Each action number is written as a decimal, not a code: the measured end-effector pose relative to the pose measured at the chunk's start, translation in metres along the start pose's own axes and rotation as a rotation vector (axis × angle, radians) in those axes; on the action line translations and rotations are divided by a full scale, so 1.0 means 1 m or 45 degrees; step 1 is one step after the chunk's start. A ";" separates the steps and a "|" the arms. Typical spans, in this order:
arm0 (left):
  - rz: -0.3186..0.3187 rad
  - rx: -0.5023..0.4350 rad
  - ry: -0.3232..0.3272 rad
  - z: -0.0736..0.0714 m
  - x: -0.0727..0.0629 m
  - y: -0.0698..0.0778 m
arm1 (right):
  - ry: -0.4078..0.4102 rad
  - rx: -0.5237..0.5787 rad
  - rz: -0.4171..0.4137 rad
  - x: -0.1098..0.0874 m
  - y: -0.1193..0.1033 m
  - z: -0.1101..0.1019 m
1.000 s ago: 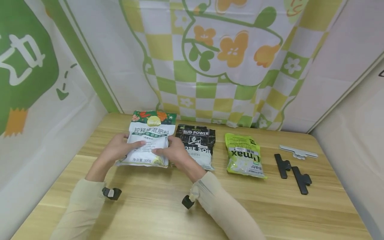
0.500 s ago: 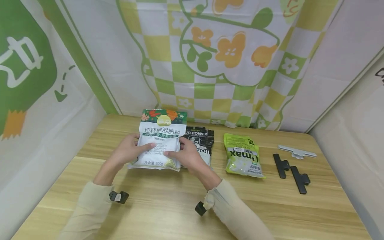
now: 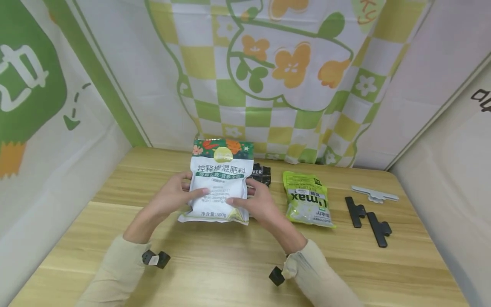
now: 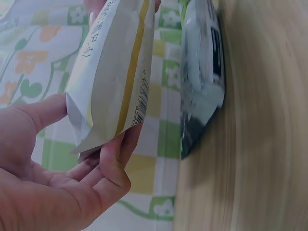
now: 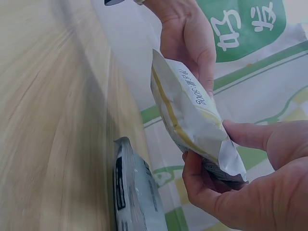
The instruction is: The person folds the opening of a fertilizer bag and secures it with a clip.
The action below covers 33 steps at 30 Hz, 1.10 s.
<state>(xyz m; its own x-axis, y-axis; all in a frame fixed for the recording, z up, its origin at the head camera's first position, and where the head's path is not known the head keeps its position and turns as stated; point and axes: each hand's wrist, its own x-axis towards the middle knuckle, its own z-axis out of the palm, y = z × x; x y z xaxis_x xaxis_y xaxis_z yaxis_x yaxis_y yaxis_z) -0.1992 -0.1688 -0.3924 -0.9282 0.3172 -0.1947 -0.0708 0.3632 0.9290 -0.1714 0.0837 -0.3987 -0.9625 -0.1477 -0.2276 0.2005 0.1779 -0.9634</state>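
Both hands hold a white fertilizer bag (image 3: pixel 218 183) with a green floral top band, one at each side. My left hand (image 3: pixel 174 192) has its thumb on the front face and its fingers behind the left edge. At the other side my right hand (image 3: pixel 261 198) pinches the edge the same way, thumb on the front. In the left wrist view, the fertilizer bag (image 4: pixel 113 72) stands clear of the table, with fingers curled under its back. A black BUD POWER bag (image 3: pixel 261 174) is mostly hidden behind it; its pale lower part (image 5: pixel 142 187) shows in the right wrist view.
To the right on the wooden table (image 3: pixel 215 264) lies a lime-green bag (image 3: pixel 308 199). Farther right are a white clip (image 3: pixel 375 194) and two black clips (image 3: pixel 354 212). A checkered curtain (image 3: pixel 268 111) hangs at the table's back edge.
The two hands have carried the white fertilizer bag to the right and a little nearer. It now covers most of the black bag, which showed largely uncovered before.
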 end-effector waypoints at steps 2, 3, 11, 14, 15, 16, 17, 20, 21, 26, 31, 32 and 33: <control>-0.003 -0.021 -0.007 0.006 0.000 0.001 | 0.025 -0.051 0.002 -0.005 0.001 -0.005; -0.001 -0.025 -0.011 0.009 0.000 0.001 | 0.035 -0.070 0.003 -0.007 0.002 -0.008; 0.019 -0.103 -0.038 0.033 0.009 0.006 | 0.086 -0.051 0.024 -0.019 0.009 -0.034; 0.005 -0.151 -0.034 0.039 0.008 0.007 | 0.073 -0.014 0.007 -0.021 0.013 -0.041; 0.001 -0.162 -0.037 0.042 0.007 0.007 | 0.073 -0.010 0.003 -0.022 0.015 -0.044; 0.001 -0.173 -0.040 0.044 0.007 0.007 | 0.075 -0.005 0.002 -0.023 0.016 -0.046; 0.006 -0.178 -0.045 0.046 0.007 0.008 | 0.078 -0.012 0.003 -0.024 0.018 -0.049; 0.018 -0.188 -0.058 0.053 0.006 0.007 | 0.089 -0.041 0.020 -0.028 0.023 -0.056; 0.022 -0.189 -0.063 0.055 0.006 0.006 | 0.097 -0.045 0.026 -0.029 0.024 -0.058; 0.016 -0.200 -0.074 0.065 0.007 0.006 | 0.127 -0.099 0.039 -0.037 0.028 -0.067; 0.020 -0.222 -0.086 0.074 0.006 0.007 | 0.113 -0.103 0.040 -0.044 0.034 -0.075; 0.028 -0.226 -0.093 0.075 0.006 0.007 | 0.111 -0.095 0.046 -0.045 0.035 -0.076; 0.026 -0.236 -0.095 0.077 0.006 0.007 | 0.111 -0.084 0.052 -0.046 0.037 -0.078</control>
<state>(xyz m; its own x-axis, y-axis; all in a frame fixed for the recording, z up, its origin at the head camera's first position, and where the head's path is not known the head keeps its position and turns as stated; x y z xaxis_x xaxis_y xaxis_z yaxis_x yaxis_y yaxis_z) -0.1768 -0.0973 -0.4115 -0.9009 0.3897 -0.1914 -0.1243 0.1908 0.9737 -0.1344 0.1724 -0.4128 -0.9665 -0.0542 -0.2508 0.2305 0.2459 -0.9415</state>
